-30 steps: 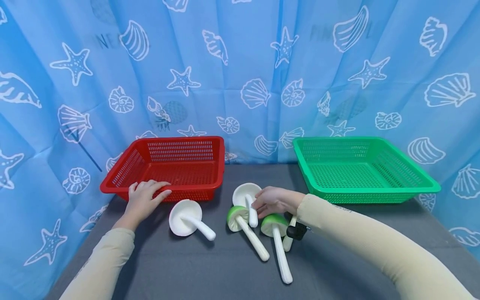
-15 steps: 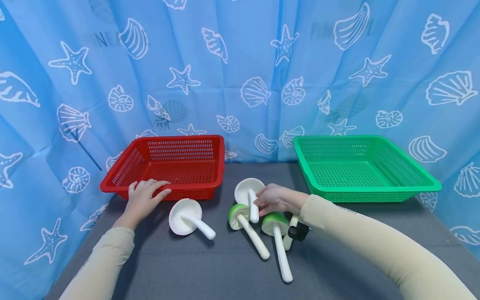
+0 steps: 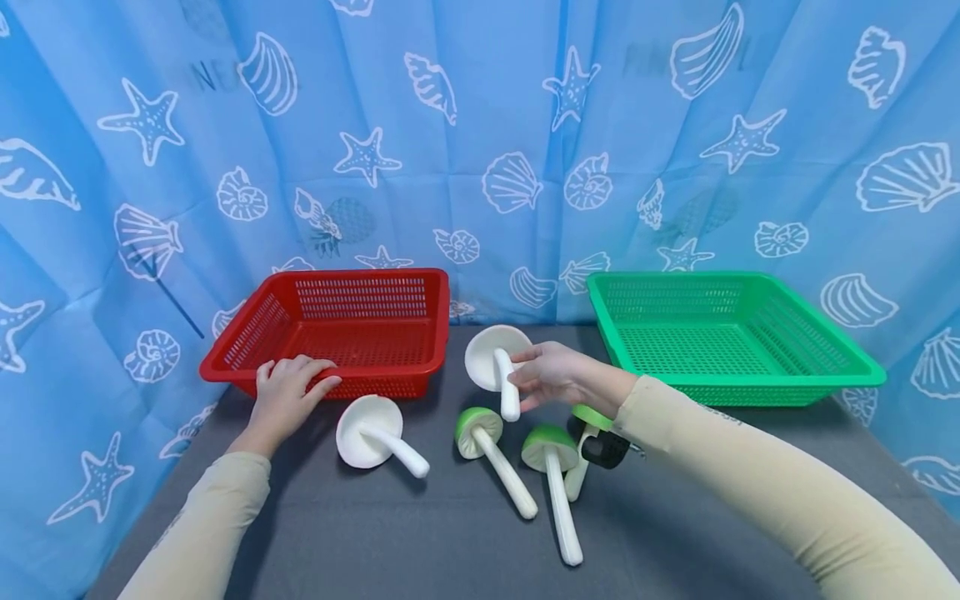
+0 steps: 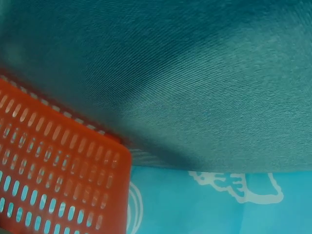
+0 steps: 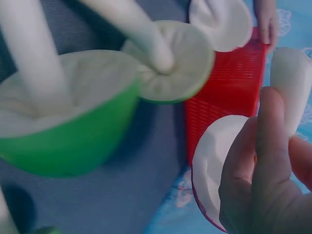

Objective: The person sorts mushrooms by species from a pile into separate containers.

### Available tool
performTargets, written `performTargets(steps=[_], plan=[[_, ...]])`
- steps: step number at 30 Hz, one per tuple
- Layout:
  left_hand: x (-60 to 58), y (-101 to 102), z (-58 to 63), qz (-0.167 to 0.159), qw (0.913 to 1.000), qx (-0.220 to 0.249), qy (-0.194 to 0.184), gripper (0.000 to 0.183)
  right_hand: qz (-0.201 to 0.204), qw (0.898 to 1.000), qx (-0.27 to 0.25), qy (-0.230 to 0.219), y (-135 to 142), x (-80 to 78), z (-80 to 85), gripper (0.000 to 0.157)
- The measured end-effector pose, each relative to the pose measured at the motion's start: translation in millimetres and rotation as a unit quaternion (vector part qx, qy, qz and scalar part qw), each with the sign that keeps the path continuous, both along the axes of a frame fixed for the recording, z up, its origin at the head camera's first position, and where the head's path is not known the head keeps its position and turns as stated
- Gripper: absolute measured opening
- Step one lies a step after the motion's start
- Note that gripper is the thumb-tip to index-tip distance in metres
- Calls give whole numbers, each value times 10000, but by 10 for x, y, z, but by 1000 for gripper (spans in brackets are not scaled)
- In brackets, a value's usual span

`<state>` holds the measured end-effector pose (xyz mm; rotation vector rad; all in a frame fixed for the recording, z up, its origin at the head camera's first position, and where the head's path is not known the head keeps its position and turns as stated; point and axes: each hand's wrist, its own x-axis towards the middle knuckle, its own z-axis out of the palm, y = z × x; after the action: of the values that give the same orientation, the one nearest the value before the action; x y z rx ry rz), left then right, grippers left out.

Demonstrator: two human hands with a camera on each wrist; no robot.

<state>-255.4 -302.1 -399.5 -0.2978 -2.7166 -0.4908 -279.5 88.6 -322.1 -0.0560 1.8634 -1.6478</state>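
Observation:
A toy mushroom (image 3: 486,358) with a white underside hangs above the table, its stem pinched between the fingers and thumb of my right hand (image 3: 553,375). In the right wrist view, a thin dark red edge shows round its cap (image 5: 214,156). My left hand (image 3: 287,402) rests on the front rim of the red basket (image 3: 390,375), fingers spread loosely over it. Next to that basket lies another white-undersided mushroom (image 3: 371,433). Two green-capped mushrooms (image 3: 480,433) (image 3: 551,450) lie in the middle, and a third green-capped mushroom (image 3: 577,475) is partly hidden by the right wrist.
At the back right stands a green basket (image 3: 720,379) with nothing visible inside. Grey cloth (image 3: 360,542) covers the table. Behind both baskets hangs a blue curtain (image 3: 480,125) with white shell prints. A black device (image 3: 603,448) sits at the right wrist.
My right hand has lifted the white-undersided mushroom off the table, up and away from the green-capped ones. The left hand stays on the red basket's rim.

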Motion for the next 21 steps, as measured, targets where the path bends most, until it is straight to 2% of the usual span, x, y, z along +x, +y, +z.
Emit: performTargets(steps=[11, 21], plan=[[-6, -22, -9, 34, 9999, -51, -90, 41, -92, 9987, -498, 36, -124, -12, 307, 53], [3, -16, 24, 9, 9999, 32, -151, 41, -409, 9963, -738, 136, -333, -125, 377, 52]])
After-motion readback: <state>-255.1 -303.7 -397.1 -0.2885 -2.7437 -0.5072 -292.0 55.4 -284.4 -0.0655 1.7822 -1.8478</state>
